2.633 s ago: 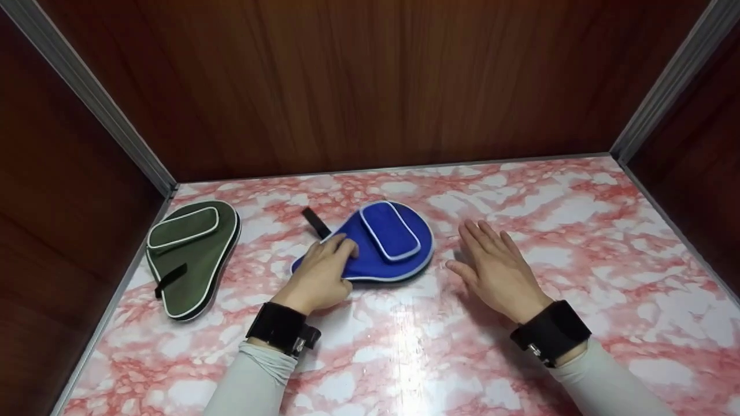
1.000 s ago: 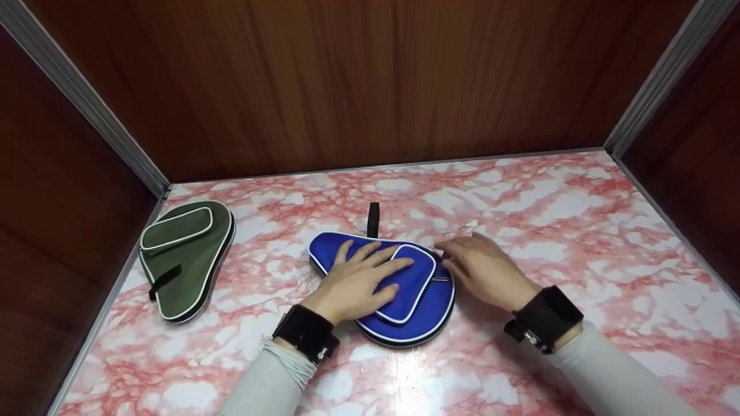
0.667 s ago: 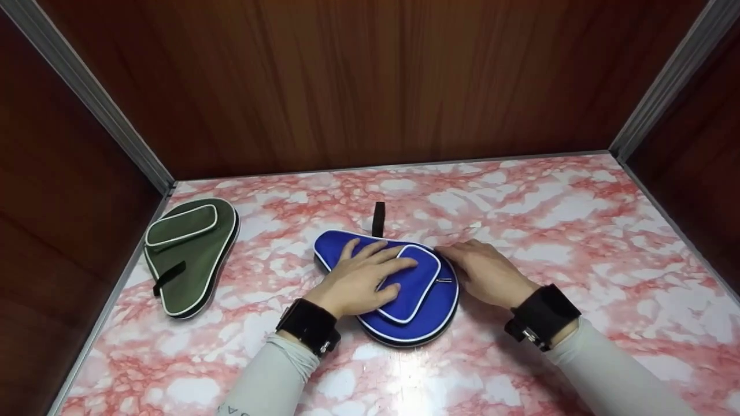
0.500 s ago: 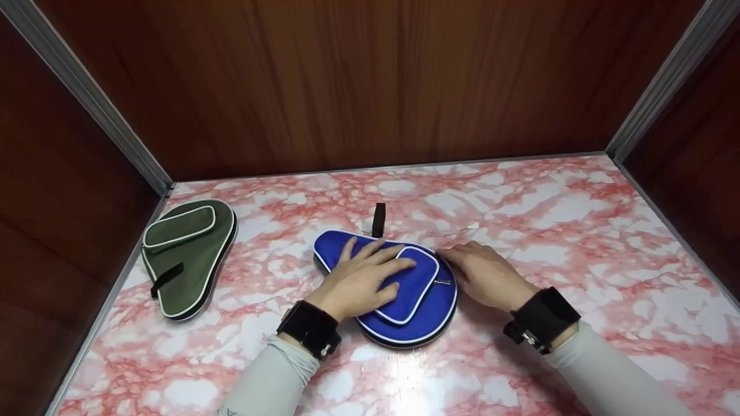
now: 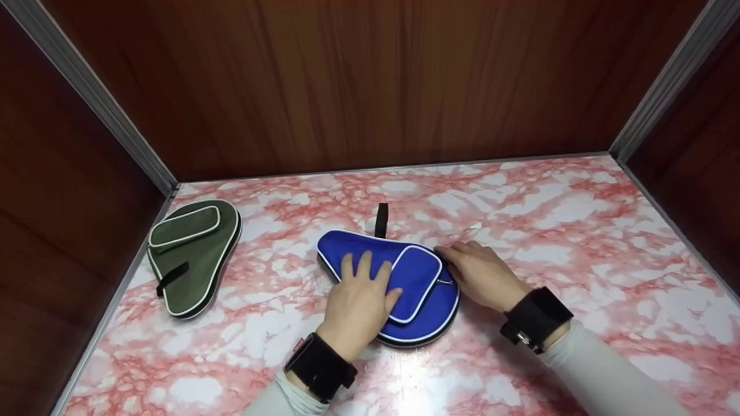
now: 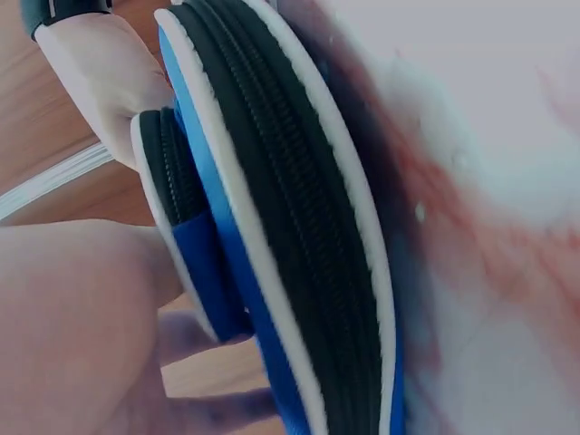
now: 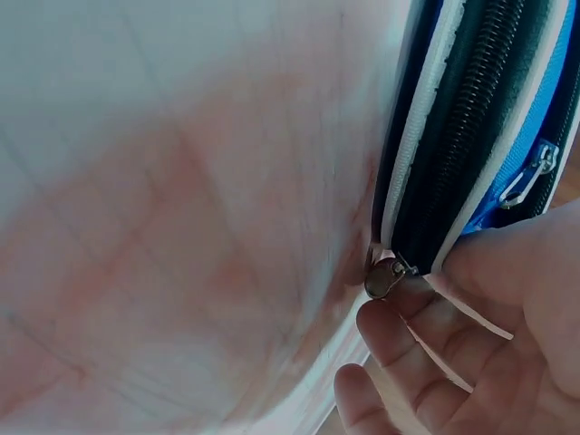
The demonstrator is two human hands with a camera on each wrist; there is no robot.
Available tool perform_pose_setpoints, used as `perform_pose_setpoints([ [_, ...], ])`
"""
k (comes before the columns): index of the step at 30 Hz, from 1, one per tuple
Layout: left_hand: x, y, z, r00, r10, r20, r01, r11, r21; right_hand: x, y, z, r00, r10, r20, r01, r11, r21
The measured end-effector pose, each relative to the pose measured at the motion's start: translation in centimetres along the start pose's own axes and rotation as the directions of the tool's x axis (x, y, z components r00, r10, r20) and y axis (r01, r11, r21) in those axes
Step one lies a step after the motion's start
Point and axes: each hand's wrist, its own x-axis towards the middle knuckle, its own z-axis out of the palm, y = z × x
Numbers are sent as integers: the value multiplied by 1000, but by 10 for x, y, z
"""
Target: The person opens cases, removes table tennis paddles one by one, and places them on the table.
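A blue table tennis bat case [image 5: 358,245] with white piping lies on the table, its rounded end toward the lower right. My left hand [image 5: 359,306] rests on it with spread fingers, beside the raised pocket [image 5: 417,280]. At the right edge of the case, my right hand [image 5: 483,274] has its thumb and forefinger at the main zip. The right wrist view shows them pinching around the zipper pull [image 7: 381,278], its round tab in sight. The main zip [image 6: 290,172] looks closed along the near side. A small metal pull [image 7: 535,177] hangs from the pocket.
A green bat case [image 5: 196,257] with a black strap lies at the left of the red-and-white marbled table [image 5: 555,219]. A black strap [image 5: 381,219] sticks out behind the blue case. Dark wood panels [image 5: 370,86] wall the back and sides.
The blue case has been turned and drawn nearer. My right hand has come in to its edge and stayed there. Just now my left hand has slid back toward me across the case.
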Motion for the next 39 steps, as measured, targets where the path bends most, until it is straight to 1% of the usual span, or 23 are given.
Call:
perform_pose_setpoints([
  [4,8,-2,7,999,40,13,-40,998,-43,-4,0,-1,1000,5,-14,-6,1000,-29],
  [7,18,-7,11,997,69,22,-67,995,-71,-8,1,-1,999,2,-41,-4,999,-53],
  [10,29,-13,15,994,110,14,-108,989,-97,-12,3,-1,997,-9,-74,5,998,-60],
  [13,37,-17,19,990,138,-12,-139,986,-96,-14,4,0,996,-4,-92,0,999,-47],
  [15,40,-16,21,990,137,-33,-139,989,-54,-15,5,0,996,11,-93,-14,999,-31],
  [18,39,-9,19,992,119,-39,-116,991,63,-15,6,2,996,37,-84,-38,999,-18],
  [20,37,-4,16,988,156,-10,-154,984,86,-15,7,2,996,49,-80,-50,999,-10],
  [21,37,-3,14,983,180,23,-181,981,72,-14,7,2,996,54,-77,-55,998,-7],
  [22,38,-3,13,976,208,61,-210,977,35,-14,8,1,996,61,-72,-61,998,-1],
  [24,40,-8,14,955,266,129,-259,963,-69,-15,9,-1,996,62,-70,-61,998,11],
  [26,43,-16,17,938,293,186,-265,951,-162,-16,12,-4,996,55,-68,-53,998,26],
  [27,44,-20,19,934,293,204,-258,949,-182,-17,13,-6,997,50,-62,-48,998,30],
  [30,44,-27,23,933,293,207,-252,946,-202,-22,18,-9,999,12,-46,-10,999,33],
  [34,43,-28,24,934,296,201,-254,944,-210,-25,22,-10,1000,-18,-18,18,1000,17],
  [39,43,-26,23,933,292,212,-250,947,-203,-23,22,-4,998,-21,-63,20,1000,-16],
])
